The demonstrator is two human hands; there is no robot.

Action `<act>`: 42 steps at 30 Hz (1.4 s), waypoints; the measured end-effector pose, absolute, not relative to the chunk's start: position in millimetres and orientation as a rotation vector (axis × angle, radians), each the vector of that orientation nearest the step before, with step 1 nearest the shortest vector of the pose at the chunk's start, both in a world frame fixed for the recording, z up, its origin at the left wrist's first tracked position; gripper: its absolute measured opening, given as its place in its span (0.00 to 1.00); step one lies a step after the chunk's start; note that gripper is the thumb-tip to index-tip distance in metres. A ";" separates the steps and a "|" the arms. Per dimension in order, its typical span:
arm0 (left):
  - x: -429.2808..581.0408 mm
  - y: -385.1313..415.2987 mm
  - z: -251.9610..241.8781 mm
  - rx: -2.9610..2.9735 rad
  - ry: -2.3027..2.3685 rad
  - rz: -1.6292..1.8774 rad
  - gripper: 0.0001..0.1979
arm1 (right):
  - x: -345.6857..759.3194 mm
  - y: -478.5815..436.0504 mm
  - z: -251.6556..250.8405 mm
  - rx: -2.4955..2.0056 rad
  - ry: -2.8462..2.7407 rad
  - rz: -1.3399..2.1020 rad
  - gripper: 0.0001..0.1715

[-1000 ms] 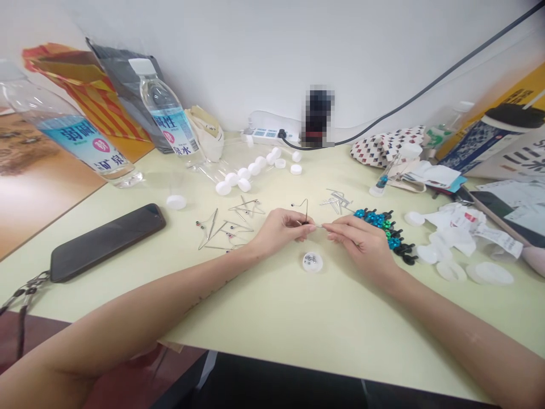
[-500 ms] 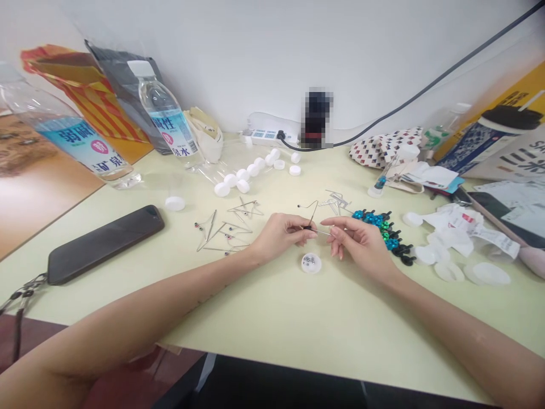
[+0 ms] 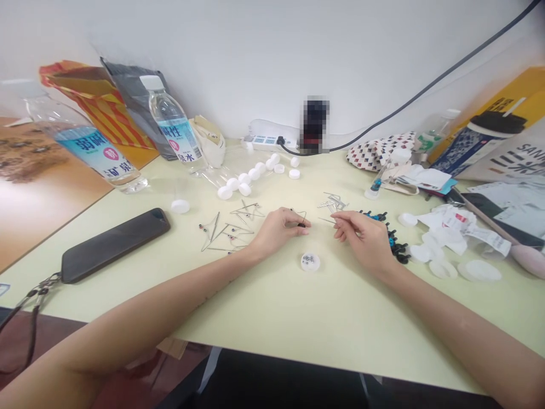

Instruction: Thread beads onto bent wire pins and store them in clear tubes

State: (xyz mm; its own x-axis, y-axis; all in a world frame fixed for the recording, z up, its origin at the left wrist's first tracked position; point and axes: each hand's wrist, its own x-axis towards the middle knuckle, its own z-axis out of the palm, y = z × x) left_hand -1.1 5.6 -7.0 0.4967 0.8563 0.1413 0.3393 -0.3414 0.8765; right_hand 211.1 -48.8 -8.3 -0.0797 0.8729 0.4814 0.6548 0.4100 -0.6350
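The thin rod (image 3: pixel 326 220) has come clear rightward, clamped in my right fingers (image 3: pixel 347 224), pointing left toward the black piece (image 3: pixel 302 225) my left fingers (image 3: pixel 293 232) pinch

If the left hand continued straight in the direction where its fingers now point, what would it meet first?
Most likely the thin metal rod that the right hand holds, just ahead of the left hand, though depth is hard to judge here.

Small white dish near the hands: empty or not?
Not empty: small metallic-looking pieces show inside the white dish, its pale rim bare around them. Too small to count.
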 end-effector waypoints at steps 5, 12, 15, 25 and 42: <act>-8.5 10.3 -1.5 2.045 1.071 0.651 0.20 | 214.2 -45.3 -13.0 -1.311 -1.718 0.457 0.10; -60.7 44.1 43.1 2.299 1.337 0.543 0.10 | 211.6 -49.2 -11.1 -1.290 -1.646 0.483 0.11; -71.9 66.6 57.7 2.534 1.784 0.641 0.11 | 209.5 -48.4 -8.5 -1.300 -1.668 0.438 0.12; -55.5 98.1 36.4 2.491 1.828 0.412 0.08 | 205.9 -46.6 -0.5 -1.271 -1.566 0.532 0.14; -15.1 70.3 14.6 2.066 1.161 0.788 0.12 | 186.9 10.0 100.6 -1.466 -2.073 -0.528 0.14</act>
